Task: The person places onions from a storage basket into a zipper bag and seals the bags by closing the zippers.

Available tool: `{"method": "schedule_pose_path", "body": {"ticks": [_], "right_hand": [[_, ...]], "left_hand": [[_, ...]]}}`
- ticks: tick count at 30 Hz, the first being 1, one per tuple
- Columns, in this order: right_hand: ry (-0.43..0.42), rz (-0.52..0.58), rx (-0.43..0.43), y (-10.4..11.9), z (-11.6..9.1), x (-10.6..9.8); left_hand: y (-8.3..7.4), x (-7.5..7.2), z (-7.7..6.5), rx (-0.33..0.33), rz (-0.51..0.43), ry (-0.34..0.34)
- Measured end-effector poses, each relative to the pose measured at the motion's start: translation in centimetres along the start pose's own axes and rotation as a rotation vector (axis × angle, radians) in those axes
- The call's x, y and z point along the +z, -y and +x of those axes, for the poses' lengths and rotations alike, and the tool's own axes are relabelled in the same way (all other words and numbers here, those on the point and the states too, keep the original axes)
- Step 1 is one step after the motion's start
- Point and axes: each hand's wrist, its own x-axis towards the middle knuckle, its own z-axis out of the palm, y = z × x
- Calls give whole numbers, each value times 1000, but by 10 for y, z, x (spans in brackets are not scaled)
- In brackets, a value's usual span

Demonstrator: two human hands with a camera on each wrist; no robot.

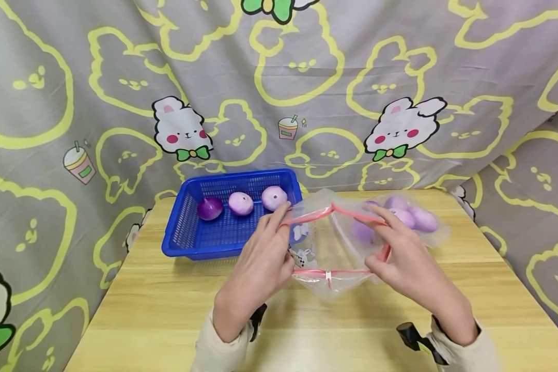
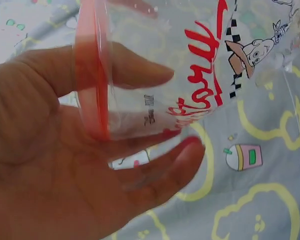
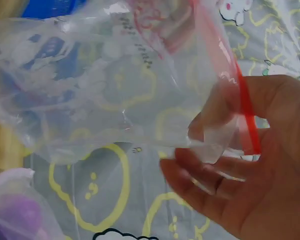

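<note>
Between both hands is a clear zip bag point(image 1: 327, 287) with a red zip edge and a white slider, its mouth spread wide. My left hand point(image 1: 262, 258) holds one side of the rim. In the left wrist view, its thumb lies inside the bag point(image 2: 145, 102), seen through the plastic, with the other fingers outside; red lettering and a cartoon figure are printed there. My right hand point(image 1: 411, 258) holds the opposite side, its thumb inside the bag point(image 3: 125, 100) in the right wrist view and its fingers outside. No onion shows in this bag.
A blue basket point(image 1: 223, 250) at the back left contains a dark purple onion point(image 1: 210, 208) and two paler onions point(image 1: 240, 203). Behind my right hand lies another clear bag point(image 1: 439, 235) with several purple onions inside. A patterned curtain point(image 1: 242, 77) hangs behind the wooden table point(image 1: 163, 310).
</note>
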Motion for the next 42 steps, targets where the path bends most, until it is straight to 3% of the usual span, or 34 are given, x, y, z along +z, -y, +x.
{"method": "schedule_pose_path", "body": {"ticks": [5,13,22,28,35,38,42], "right_hand": [[34,17,-4,2,7,-4],[64,-52,-86,8,12,-1],[110,-96,-39,7,9,-11],[126,15,-75,8,10,-14],[275,152,38,11,8,-23],[304,156,45,10,7,-21],[294,118,30,8,7,-19]], "left_hand": [[2,-2,-1,67,-30,55],[2,-4,-4,33,-21,73],[0,-4,-2,35,22,95],[1,-6,-5,67,9,70],[0,-7,-4,105,-15,83],[1,-9,-4,100,-24,119],[4,-15,-7,73,-120,207]]}}
